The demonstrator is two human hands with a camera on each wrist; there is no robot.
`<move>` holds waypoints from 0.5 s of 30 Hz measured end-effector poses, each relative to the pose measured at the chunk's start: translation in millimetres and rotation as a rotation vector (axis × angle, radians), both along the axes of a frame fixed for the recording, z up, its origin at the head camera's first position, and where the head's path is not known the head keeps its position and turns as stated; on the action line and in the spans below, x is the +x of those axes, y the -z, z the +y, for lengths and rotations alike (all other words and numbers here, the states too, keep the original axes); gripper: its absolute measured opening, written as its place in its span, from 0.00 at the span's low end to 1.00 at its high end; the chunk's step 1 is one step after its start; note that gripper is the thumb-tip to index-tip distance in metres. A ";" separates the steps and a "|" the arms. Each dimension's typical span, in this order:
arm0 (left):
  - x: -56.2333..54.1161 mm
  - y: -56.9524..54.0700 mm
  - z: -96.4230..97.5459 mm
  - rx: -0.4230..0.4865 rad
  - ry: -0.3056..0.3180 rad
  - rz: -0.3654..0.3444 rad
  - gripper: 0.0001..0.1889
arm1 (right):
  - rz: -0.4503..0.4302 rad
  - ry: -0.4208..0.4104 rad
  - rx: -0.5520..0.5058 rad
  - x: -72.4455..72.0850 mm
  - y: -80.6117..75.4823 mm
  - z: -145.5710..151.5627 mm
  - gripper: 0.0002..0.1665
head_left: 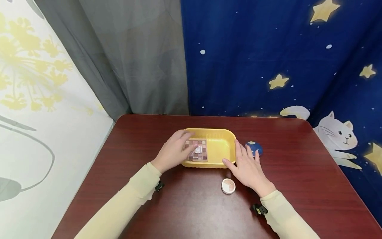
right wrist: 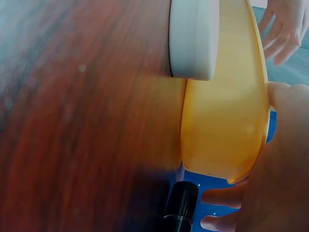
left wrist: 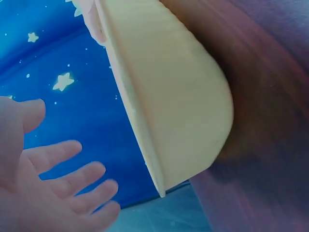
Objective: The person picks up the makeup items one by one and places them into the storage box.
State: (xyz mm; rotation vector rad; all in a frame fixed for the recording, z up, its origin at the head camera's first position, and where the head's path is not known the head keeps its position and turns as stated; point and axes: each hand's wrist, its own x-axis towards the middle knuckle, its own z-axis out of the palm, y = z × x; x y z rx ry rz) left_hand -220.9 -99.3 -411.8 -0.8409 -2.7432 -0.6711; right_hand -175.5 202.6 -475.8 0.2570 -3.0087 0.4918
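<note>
A yellow plastic basket (head_left: pixel 221 151) stands on the table, and an eyeshadow palette (head_left: pixel 200 151) with lettering on its checkered lid lies inside its left part. Over the basket's left end is my left hand (head_left: pixel 176 149), fingers spread and holding nothing; the left wrist view shows it apart from the basket's side. My right hand (head_left: pixel 247 167) rests at the basket's right front corner, thumb on the rim and fingers extended along the right end. Just in front of the basket sits a round three-shade makeup pot (head_left: pixel 228 186).
Beyond my right fingers lies a dark blue rounded thing (head_left: pixel 254 148) with a gold star. The right wrist view shows a black cylinder (right wrist: pixel 181 205) near my fingertips. A blue star curtain (head_left: pixel 238 59) and a grey curtain (head_left: pixel 143 59) hang behind the table (head_left: pixel 143 136).
</note>
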 end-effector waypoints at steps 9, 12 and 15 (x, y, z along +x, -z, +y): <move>9.0 22.0 -1.4 -0.126 -0.150 -0.109 0.51 | -0.009 0.000 -0.001 0.0 -0.6 0.3 0.65; 11.0 27.9 -1.4 -0.167 -0.183 -0.136 0.55 | -0.011 -0.001 -0.002 0.0 -1.0 0.4 0.65; 12.3 31.6 -1.4 -0.179 -0.199 -0.163 0.57 | -0.014 -0.001 -0.002 0.1 -0.6 0.4 0.64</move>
